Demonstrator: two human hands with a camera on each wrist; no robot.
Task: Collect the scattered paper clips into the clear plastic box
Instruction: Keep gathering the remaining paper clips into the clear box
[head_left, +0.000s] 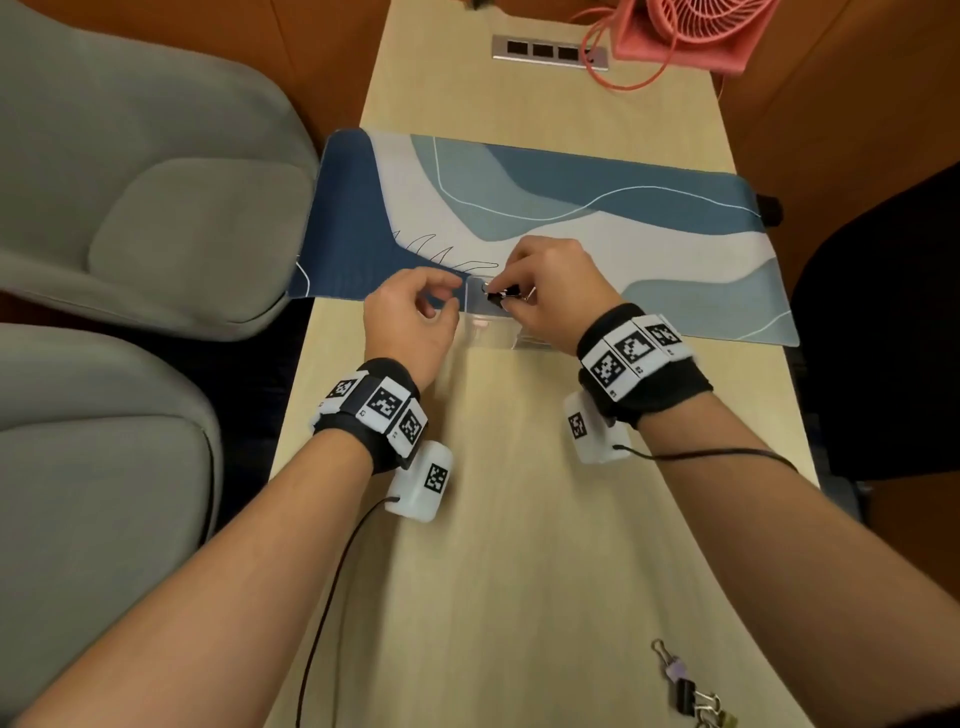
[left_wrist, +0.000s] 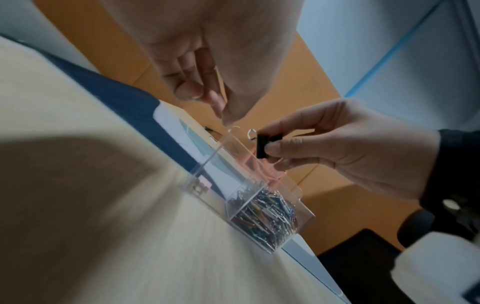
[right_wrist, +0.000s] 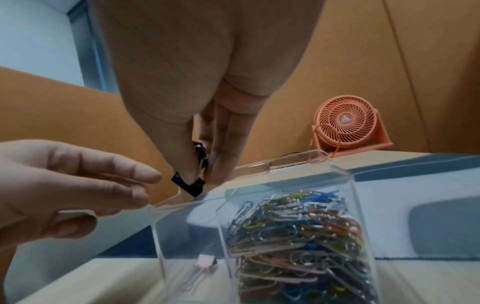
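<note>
Right hand (head_left: 550, 291) sits dead centre of the head view, thumb and fingers pinching a small black binder clip (left_wrist: 262, 147) directly over the clear plastic two-compartment box (right_wrist: 259, 226). The box stands where the pale wooden table (head_left: 519, 519) meets the blue-and-white patterned desk mat (head_left: 571, 208). In the right wrist view its right compartment is heaped with multicoloured wire paper clips (right_wrist: 298, 236); the left compartment holds just one pink binder clip (right_wrist: 205, 262) at the bottom.

Left hand (head_left: 410, 317) hovers just beside the box's left edge, fingers loosely curled, gripping nothing; whether it touches the rim, I cannot tell.

This looks like the drop-off step. The next move, I'd judge, calls for parting the pinch so the black clip falls into the near-empty compartment. More waits: a cluster of black, lilac and metallic binder clips (head_left: 691, 691) lies at the lower right of the head view.
</note>
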